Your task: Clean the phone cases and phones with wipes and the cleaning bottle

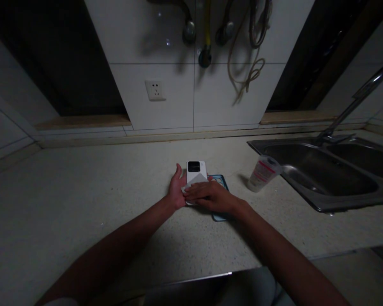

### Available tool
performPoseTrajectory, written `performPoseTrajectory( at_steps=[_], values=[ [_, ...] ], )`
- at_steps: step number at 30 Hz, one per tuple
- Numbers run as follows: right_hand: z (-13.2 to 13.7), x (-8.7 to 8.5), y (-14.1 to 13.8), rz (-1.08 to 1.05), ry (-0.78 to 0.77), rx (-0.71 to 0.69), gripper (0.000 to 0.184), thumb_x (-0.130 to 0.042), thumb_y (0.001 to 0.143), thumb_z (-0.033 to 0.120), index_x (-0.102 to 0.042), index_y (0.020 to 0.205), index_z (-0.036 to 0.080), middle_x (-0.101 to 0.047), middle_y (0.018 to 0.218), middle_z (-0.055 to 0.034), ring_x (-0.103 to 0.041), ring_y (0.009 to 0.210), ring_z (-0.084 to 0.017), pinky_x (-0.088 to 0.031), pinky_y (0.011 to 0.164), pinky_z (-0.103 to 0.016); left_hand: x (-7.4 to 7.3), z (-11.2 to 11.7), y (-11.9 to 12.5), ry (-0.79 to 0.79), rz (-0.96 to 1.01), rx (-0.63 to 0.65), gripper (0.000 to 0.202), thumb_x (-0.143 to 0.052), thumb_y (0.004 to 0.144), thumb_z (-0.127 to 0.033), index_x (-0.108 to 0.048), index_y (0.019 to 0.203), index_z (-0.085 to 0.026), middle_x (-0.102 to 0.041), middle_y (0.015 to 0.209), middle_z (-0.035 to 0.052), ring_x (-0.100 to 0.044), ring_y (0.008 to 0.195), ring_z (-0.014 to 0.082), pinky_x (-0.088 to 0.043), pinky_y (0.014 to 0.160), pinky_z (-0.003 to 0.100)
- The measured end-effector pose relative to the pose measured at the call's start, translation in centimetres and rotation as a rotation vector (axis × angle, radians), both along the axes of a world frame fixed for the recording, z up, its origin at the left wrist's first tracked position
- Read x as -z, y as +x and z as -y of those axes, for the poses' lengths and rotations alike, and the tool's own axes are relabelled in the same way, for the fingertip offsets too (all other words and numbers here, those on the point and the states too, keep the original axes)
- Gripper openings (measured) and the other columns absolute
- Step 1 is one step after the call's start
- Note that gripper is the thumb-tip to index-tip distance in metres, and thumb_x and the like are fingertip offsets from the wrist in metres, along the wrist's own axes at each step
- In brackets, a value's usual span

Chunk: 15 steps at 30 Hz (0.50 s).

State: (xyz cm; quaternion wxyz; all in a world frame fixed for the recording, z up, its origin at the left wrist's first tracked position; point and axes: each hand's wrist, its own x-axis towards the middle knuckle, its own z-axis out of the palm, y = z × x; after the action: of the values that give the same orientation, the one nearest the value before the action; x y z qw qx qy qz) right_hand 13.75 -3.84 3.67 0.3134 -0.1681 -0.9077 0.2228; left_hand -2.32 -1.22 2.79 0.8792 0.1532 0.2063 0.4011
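White phone (196,176) points lengthwise away, camera end (194,166) far, gripped by left hand (178,191), flat right hand (213,194) atop.

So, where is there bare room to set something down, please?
Widest: pale speckled counter left of the left hand. A smaller gap lies between the blue rectangular phone case and the translucent, red-printed plastic cup. Crowded where the right hand partly covers the white phone.
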Motion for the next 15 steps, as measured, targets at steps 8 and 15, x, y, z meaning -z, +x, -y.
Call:
performPoseTrajectory(
  at_steps=[8,15],
  values=[
    [-0.21,0.15,0.22,0.007,0.163,0.243,0.029,-0.056,0.096,0.021,-0.07,0.121,0.021,-0.07,0.129,-0.0109,-0.062,0.126,-0.022,-0.047,0.111,-0.048,-1.01,0.43,0.28,-0.032,-0.022,-0.003,0.07,-0.031,0.095,-0.068,-0.063,0.124,-0.014,-0.072,0.093,0.0141,-0.072,0.081,0.0272,-0.056,0.079,0.043],
    [-0.3,0.14,0.67,0.035,0.187,0.417,0.03,-0.054,0.094,0.017,-0.072,0.118,0.02,-0.071,0.125,-0.0105,-0.064,0.123,-0.024,-0.052,0.106,-0.047,-0.78,0.36,0.25,0.015,0.038,0.012,0.067,-0.028,0.096,-0.067,-0.059,0.13,-0.018,-0.072,0.1,0.0136,-0.071,0.085,0.027,-0.054,0.085,0.045]
  ],
)
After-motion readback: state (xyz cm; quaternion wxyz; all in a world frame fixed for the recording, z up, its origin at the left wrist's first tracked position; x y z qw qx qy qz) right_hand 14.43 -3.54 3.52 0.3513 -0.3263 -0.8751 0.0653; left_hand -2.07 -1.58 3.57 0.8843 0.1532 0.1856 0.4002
